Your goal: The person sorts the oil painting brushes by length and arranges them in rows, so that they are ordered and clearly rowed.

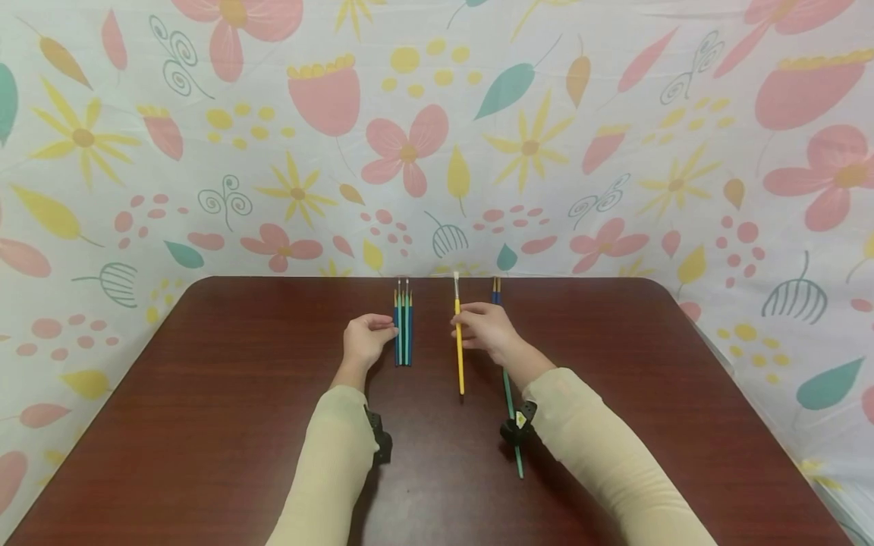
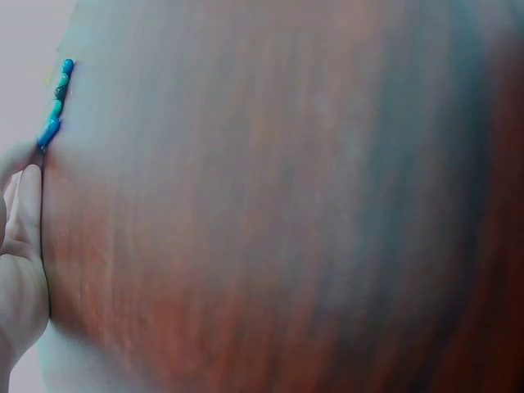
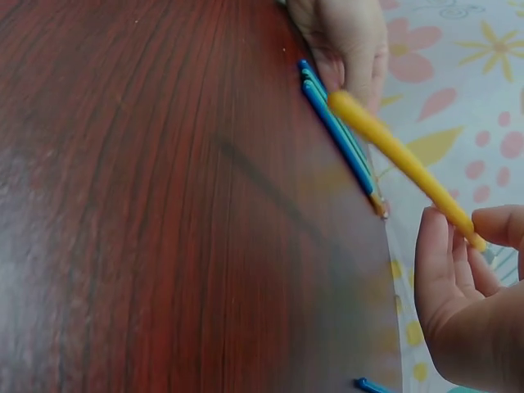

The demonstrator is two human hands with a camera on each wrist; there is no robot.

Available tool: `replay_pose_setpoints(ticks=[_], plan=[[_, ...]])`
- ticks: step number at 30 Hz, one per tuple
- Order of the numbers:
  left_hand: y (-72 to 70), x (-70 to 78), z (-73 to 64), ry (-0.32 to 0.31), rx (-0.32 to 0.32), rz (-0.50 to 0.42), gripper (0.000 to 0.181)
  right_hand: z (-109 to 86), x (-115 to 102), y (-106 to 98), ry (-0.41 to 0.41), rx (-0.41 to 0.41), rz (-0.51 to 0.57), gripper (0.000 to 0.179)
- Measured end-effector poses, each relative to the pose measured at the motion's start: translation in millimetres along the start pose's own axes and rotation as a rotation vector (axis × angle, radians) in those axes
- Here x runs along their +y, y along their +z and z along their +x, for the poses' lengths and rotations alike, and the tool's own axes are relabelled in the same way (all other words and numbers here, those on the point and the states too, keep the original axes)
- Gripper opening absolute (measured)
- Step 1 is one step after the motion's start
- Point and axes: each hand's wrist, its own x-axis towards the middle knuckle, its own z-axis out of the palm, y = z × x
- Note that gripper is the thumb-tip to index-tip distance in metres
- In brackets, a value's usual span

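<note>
My right hand (image 1: 488, 330) pinches a yellow paintbrush (image 1: 460, 364) between thumb and fingers, its pale bristles pointing to the far edge. In the right wrist view, the yellow handle slants above the table, its shadow below. To the left, several blue and green paintbrushes (image 1: 407, 341) lie side by side, bristles away from me. Beside this row is my left hand (image 1: 367, 339), its fingertips at the leftmost brush. The left wrist view shows the row's handle ends (image 2: 59, 92) just beyond the fingers. Under my right hand and wrist lie other brushes (image 1: 508, 394), partly hidden.
All the brushes are near the far edge of a dark reddish-brown wooden table (image 1: 225, 409). A floral-patterned cloth (image 1: 410, 189) hangs right behind that edge. Small black cameras (image 1: 517, 426) sit on both wrists, over cream sleeves.
</note>
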Motion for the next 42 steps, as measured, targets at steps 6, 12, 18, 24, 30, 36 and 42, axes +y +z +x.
replay_pose_setpoints(ticks=[6, 12, 18, 24, 30, 36, 42], plan=[[0.5, -0.2, 0.1, -0.004, -0.005, -0.005, 0.022, -7.0, 0.7, -8.7, -0.004, -0.023, -0.006, 0.047], [0.8, -0.2, 0.6, -0.006, -0.006, 0.003, 0.023, -13.7, 2.7, -21.5, -0.003, -0.041, -0.020, 0.047], [-0.7, 1.9, -0.1, -0.006, -0.004, 0.001, 0.023, -18.0, 4.1, -33.1, -0.010, -0.059, -0.025, 0.051], [-1.4, 2.5, 0.0, -0.004, -0.007, 0.002, 0.023, -21.7, 6.0, -42.0, -0.007, -0.083, -0.034, 0.055], [-0.5, 1.2, 0.6, -0.001, -0.007, 0.010, 0.023, -26.9, 9.4, -52.3, -0.019, -0.105, -0.055, 0.058], [-1.3, 1.8, 0.2, -0.004, -0.010, 0.007, 0.023, -31.8, 9.1, -61.7, -0.010, -0.122, -0.031, 0.057], [-2.3, 1.3, -0.3, -0.015, -0.014, 0.005, 0.023, -35.8, 10.5, -67.9, 0.015, -0.108, -0.032, 0.052]])
